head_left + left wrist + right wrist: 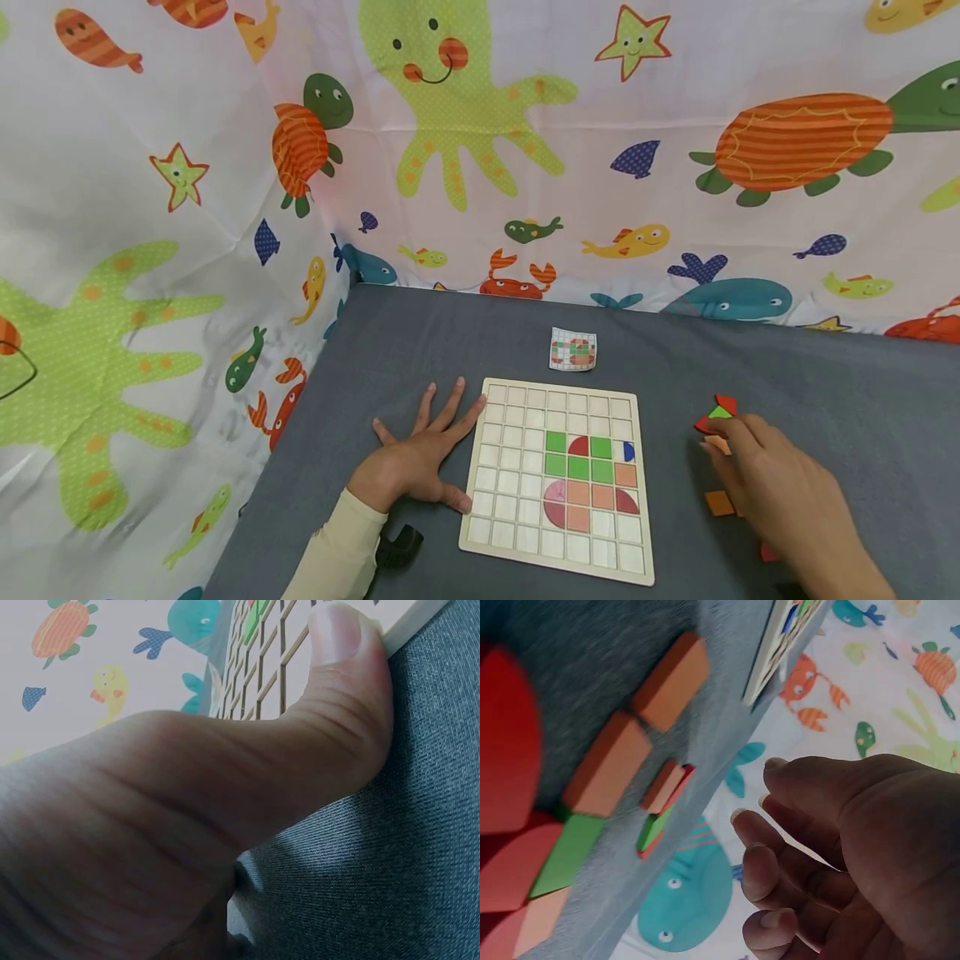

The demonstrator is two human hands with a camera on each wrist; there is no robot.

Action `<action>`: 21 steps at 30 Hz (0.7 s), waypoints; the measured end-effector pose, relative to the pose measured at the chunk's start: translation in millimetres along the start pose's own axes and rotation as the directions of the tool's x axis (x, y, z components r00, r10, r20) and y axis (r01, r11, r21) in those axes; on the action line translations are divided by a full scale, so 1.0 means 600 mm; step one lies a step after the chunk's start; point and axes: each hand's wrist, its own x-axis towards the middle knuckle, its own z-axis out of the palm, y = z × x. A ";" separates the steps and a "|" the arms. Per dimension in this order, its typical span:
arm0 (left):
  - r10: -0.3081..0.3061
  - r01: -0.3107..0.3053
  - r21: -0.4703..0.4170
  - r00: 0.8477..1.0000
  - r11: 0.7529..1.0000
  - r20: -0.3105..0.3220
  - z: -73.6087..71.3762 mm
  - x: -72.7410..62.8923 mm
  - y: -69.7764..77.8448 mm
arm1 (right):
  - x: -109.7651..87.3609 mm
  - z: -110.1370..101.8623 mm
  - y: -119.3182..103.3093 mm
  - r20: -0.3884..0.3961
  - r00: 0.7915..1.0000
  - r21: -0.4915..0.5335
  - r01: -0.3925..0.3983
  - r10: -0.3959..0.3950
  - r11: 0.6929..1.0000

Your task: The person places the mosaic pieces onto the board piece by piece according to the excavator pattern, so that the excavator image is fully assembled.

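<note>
My left hand (412, 467) lies spread on the grey cloth, with its thumb and a fingertip at the left edge of the wooden grid board (506, 533). Green squares (578, 468), salmon squares (602, 497), pink and red rounded pieces and a blue-and-white one sit in the board's cells. To the right of the board, my right hand (795, 500) is over loose pieces, fingers bent loosely. The right wrist view shows nothing between thumb and fingers. Close to the fingertips are a green piece (720, 412) and a red piece (726, 402); an orange square (719, 503) lies nearer me.
Behind the board lies a small card (573, 350) printed with a coloured grid pattern. More red, green and orange pieces (671, 682) lie beneath my right hand, partly hidden in the head view. A curtain (525, 150) with sea animals borders the cloth at the back and left.
</note>
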 end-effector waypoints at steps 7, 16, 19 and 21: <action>-0.024 0.024 0.016 1.000 1.000 0.013 -0.011 -0.008 0.014 | -0.001 0.011 0.022 -0.001 1.000 -0.009 -0.018 0.018 1.000; 0.005 -0.005 0.000 1.000 1.000 0.006 0.001 0.000 -0.002 | -0.002 0.022 0.032 0.102 0.993 -0.017 -0.061 0.062 0.998; 0.004 -0.004 -0.002 1.000 1.000 0.008 0.002 0.003 -0.006 | 0.001 0.024 0.036 0.118 0.991 -0.013 -0.065 0.066 0.998; 0.014 -0.014 -0.006 1.000 1.000 0.004 0.006 0.006 -0.010 | 0.003 0.024 0.038 0.131 0.989 -0.011 -0.069 0.070 0.998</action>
